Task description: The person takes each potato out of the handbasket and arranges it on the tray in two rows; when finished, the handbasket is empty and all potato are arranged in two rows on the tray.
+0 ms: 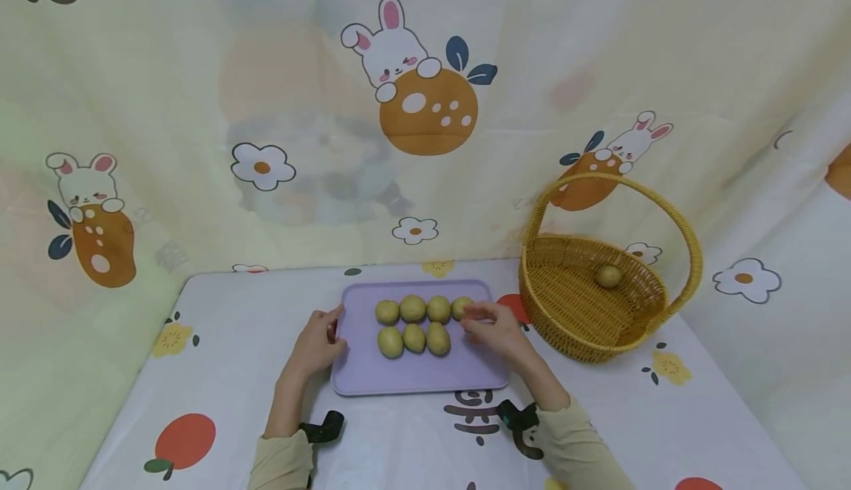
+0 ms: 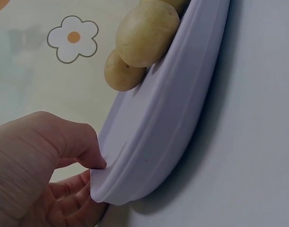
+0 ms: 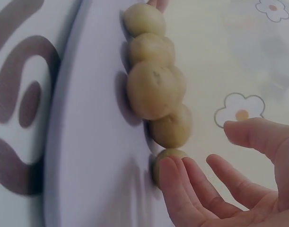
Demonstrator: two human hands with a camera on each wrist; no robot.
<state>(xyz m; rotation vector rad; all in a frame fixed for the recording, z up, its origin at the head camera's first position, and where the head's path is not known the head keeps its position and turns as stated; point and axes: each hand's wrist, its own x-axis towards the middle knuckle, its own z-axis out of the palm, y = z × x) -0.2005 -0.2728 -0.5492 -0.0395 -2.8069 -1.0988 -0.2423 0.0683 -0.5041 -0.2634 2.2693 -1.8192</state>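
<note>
A lilac tray (image 1: 419, 378) bears several potatoes in two rows. My left hand (image 1: 315, 344) grips the tray's left edge; in the left wrist view its thumb presses on the rim and the other fingers curl beneath. Over the tray's right side is my right hand (image 1: 497, 333), by the potato (image 1: 460, 307) that ends the back row. From the right wrist view, the fingers (image 3: 197, 187) are spread from the thumb and hold nothing. Their tips partly cover that potato (image 3: 164, 163); I cannot tell whether they touch it. The front row ends in another potato (image 1: 438, 338).
A yellow woven basket (image 1: 565, 327) with a tall handle stands to the tray's right, one potato (image 1: 608, 276) inside. A printed cloth (image 1: 219, 372) covers the table, and a patterned curtain (image 1: 319, 91) hangs behind it.
</note>
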